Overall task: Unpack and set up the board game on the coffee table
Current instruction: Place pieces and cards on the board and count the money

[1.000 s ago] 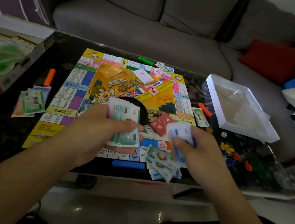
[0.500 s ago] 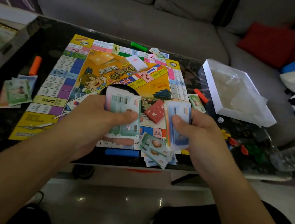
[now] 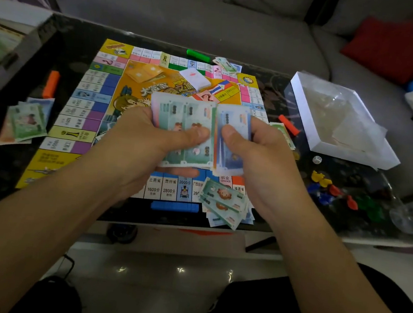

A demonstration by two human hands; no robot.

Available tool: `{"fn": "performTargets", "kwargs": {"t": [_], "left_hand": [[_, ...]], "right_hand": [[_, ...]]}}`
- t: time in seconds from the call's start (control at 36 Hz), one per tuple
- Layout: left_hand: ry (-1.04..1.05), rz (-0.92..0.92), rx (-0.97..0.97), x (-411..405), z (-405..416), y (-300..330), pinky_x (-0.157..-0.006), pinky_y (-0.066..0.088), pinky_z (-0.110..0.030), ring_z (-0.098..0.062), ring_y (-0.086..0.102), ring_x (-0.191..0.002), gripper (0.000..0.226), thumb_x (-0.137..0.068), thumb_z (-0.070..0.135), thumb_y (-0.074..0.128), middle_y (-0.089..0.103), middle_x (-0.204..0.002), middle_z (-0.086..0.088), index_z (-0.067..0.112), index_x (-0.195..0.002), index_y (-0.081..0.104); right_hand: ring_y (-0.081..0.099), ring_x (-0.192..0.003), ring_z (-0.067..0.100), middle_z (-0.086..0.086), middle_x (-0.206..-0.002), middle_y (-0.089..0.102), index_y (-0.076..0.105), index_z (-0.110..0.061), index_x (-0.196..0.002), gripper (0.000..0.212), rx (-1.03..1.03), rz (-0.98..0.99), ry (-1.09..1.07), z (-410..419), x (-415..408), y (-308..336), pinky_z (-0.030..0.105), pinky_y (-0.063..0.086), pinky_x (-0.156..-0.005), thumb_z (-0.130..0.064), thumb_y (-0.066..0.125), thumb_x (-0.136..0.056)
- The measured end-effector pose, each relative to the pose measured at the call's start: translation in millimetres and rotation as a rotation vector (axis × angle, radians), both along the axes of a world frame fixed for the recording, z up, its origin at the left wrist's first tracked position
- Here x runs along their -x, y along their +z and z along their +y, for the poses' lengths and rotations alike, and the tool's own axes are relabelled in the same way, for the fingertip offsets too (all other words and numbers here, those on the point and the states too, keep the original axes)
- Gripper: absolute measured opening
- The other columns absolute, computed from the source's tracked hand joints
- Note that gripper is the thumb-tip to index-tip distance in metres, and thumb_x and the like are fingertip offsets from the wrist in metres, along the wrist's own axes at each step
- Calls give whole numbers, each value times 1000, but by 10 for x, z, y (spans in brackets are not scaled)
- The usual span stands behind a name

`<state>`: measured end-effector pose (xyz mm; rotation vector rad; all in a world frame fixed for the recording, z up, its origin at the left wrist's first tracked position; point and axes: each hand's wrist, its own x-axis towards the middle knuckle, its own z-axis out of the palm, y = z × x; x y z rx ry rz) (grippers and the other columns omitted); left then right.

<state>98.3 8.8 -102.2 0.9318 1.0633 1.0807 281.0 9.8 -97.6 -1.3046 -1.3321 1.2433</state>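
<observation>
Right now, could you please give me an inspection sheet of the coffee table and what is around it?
Surface: dark coffee table, game board lying open on it.
Job's things: green notes in left hand; blue notes in right hand; note piles at the near edge, left side and far edge; white card deck; die; coloured pawns; orange, green and blue bars.
Clutter: open white box; clear plastic.
Grippers: both hands grip notes, thumbs on top.
Cables: nothing seen.
Surroundings: grey sofa, red cushion.
</observation>
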Motion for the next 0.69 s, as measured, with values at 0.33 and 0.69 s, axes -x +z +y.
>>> {"fn": "performTargets", "kwargs": {"t": [0.33,0.69], "left_hand": [[-29,17,-56,-16,4,-46,-62,65,-41,-26,80,-90,26,-87,11,79,82,-103,-3,16,-113,77],[-115,-83,30,37,-15,34,-68,66,-49,-29,79,-97,25,-97,2,64,80,-110,-8,6,-120,71]], "right_hand": [[74,-111,32,6,-118,78,73,-17,-125,23,-11,66,7,43,90,-78,62,57,-99,-17,61,-105],[77,-103,26,1,-110,80,76,-19,-117,20,-1,-64,-34,51,-23,-51,58,60,-95,-15,59,-107]]}}
